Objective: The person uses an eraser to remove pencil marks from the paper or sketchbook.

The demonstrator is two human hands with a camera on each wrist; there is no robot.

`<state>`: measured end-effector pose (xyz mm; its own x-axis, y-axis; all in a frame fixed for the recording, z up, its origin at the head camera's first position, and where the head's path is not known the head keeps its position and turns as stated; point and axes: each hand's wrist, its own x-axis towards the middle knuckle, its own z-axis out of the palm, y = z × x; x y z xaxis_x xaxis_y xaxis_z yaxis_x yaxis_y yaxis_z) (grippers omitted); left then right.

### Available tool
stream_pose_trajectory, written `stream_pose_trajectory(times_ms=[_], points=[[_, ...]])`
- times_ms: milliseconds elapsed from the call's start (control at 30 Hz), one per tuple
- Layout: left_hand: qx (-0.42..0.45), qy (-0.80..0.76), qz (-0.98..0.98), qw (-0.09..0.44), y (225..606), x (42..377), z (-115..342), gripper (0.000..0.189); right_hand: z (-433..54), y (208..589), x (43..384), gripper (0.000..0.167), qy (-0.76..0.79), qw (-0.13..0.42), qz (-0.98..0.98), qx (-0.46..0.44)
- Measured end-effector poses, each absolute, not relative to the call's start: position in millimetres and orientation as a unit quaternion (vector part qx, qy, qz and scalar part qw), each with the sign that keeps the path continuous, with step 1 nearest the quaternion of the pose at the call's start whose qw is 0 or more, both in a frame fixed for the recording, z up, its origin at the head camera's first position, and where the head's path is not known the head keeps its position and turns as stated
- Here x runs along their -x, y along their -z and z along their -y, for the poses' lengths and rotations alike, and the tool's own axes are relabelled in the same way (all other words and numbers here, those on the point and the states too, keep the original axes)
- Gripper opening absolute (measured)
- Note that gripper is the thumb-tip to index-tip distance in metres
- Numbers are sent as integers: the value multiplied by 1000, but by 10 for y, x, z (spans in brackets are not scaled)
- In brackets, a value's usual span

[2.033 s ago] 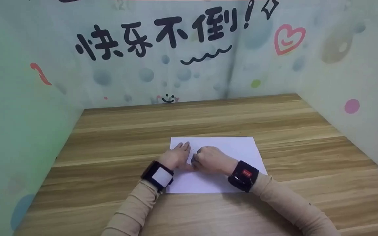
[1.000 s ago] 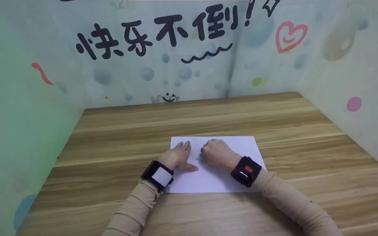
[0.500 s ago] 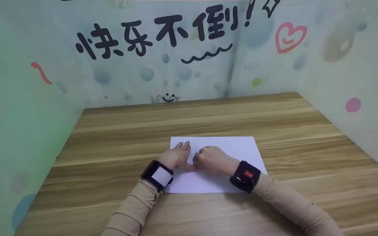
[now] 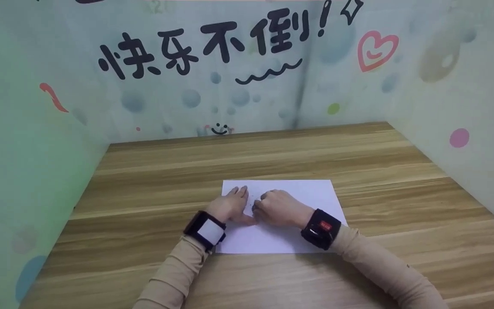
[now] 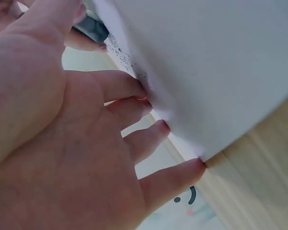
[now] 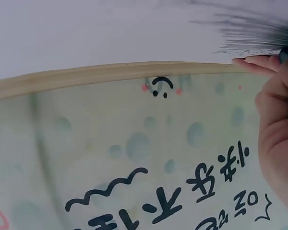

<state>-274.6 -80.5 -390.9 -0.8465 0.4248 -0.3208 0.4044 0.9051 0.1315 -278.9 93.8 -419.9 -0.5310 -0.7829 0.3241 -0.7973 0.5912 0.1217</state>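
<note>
A white sheet of paper lies on the table beneath both hands. My left hand rests flat on its left part, fingers spread and thumb pointing right. Close beside that thumb, my right hand is curled and pinches a small dark block, which looks like an eraser, against the paper. Dark scribbled strokes show on the sheet by the block in the right wrist view. Black crumbs lie between the block and my left fingers. From the head view, the right fingers hide the eraser.
The wood-grain table extends around the paper on all sides. Behind it rises a pale wall with dots and large black lettering. Side walls close in the left and right. Each wrist wears a black strap.
My right hand swings right and away, uncovering dark strokes, then comes back left against the left thumb. It keeps its pinch on the eraser. My left hand stays in place.
</note>
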Motion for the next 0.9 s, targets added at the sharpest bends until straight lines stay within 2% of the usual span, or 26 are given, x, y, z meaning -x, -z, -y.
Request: stream_pose_trajectory(times_ms=[300, 533, 600, 733, 833, 900], points=[[-222, -59, -957, 177, 3930, 2733, 824, 92, -1233, 4171, 3025, 12, -84, 182, 923, -329], [-238, -60, -953, 176, 3899, 2764, 819, 89, -1265, 4129, 3063, 14, -114, 140, 920, -349], [-250, -53, -950, 181, 3898, 2772, 818, 87, -1257, 4126, 3059, 13, -107, 143, 922, -342], [-266, -53, -944, 189, 3880, 2769, 809, 79, -1227, 4124, 3054, 27, -101, 165, 932, -308], [-267, -49, -943, 192, 3864, 2761, 797, 77, -1173, 4119, 3021, 28, -99, 161, 924, -332], [-267, -42, -943, 195, 3851, 2760, 793, 77, -1136, 4112, 2984, 21, -91, 158, 916, -357]])
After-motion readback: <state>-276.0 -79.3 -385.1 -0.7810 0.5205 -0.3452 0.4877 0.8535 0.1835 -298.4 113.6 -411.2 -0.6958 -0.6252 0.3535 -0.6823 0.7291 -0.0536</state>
